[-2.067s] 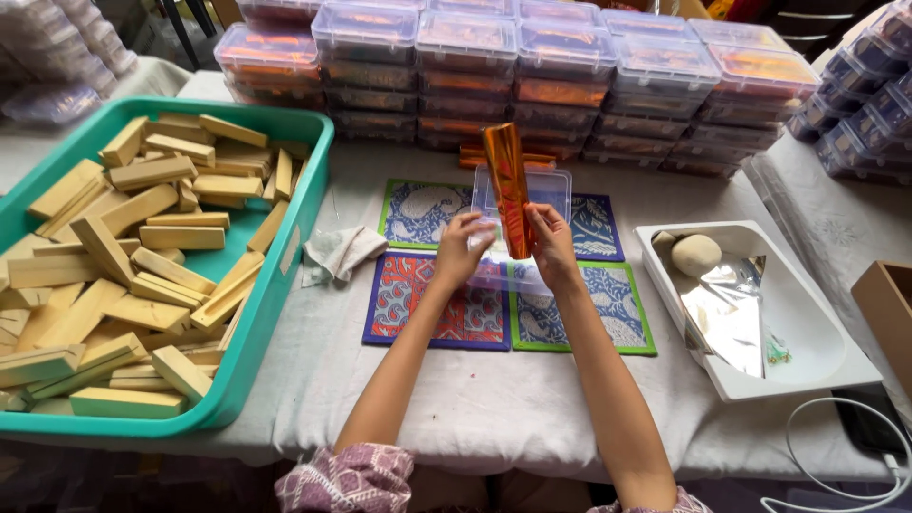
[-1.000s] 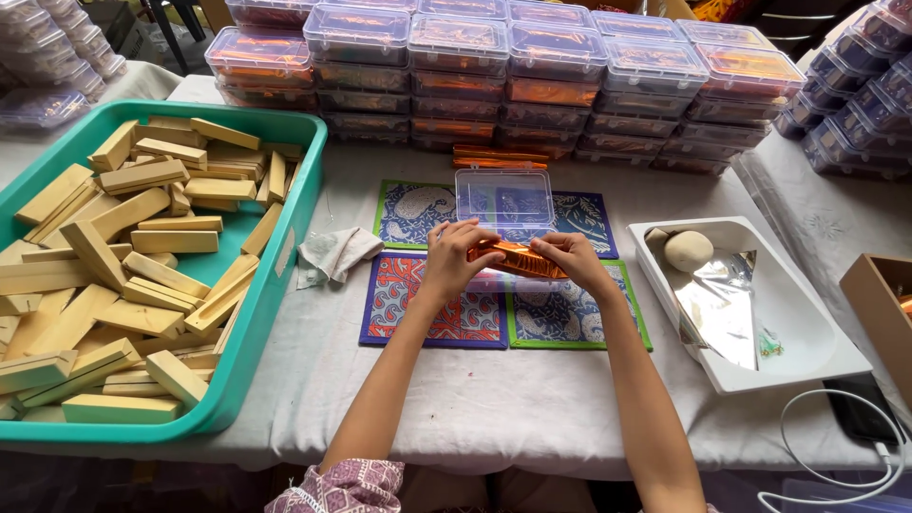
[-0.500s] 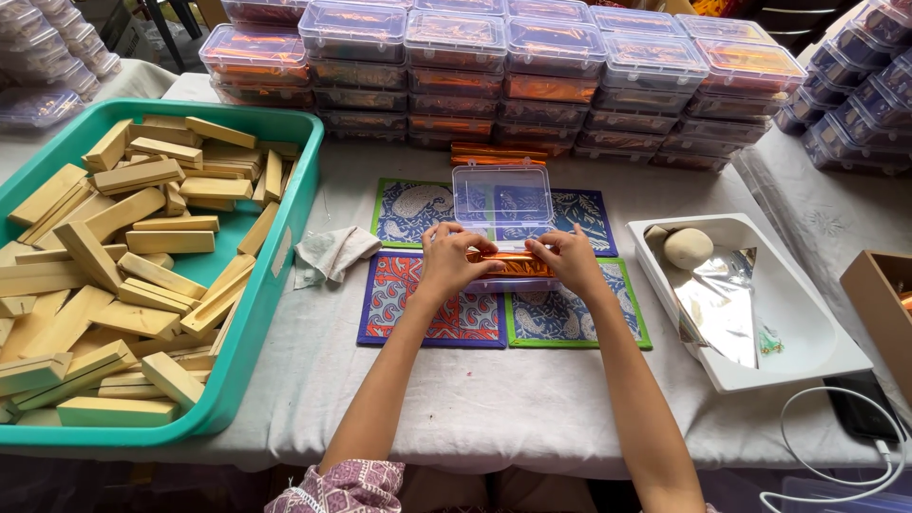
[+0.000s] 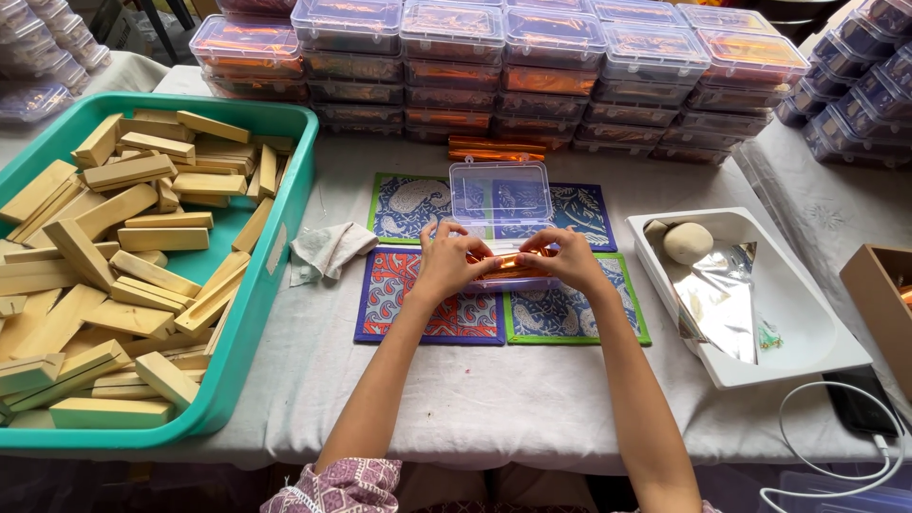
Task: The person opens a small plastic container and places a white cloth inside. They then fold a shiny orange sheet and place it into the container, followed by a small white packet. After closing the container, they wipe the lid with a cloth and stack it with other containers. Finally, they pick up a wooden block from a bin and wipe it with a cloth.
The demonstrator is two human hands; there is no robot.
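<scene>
A small clear plastic box [image 4: 501,199] lies open on several patterned mats [image 4: 432,309], its lid tipped up and back. My left hand [image 4: 446,261] and my right hand [image 4: 560,258] both press an orange foil-wrapped bar [image 4: 508,262] down into the box's base. Fingers of both hands cover most of the bar. Another orange wrapped bar [image 4: 494,150] lies on the table just beyond the lid.
A teal tub [image 4: 271,275] of wooden blocks [image 4: 123,237] fills the left. Stacks of shut clear boxes [image 4: 532,66] line the back. A crumpled cloth [image 4: 328,249] lies left of the mats. A white tray [image 4: 788,332] with a round ball and foil sits right, a cable and brown box beyond.
The orange bar stood upright in both hands over the box. It has since been laid flat and pushed down into the box's base.
</scene>
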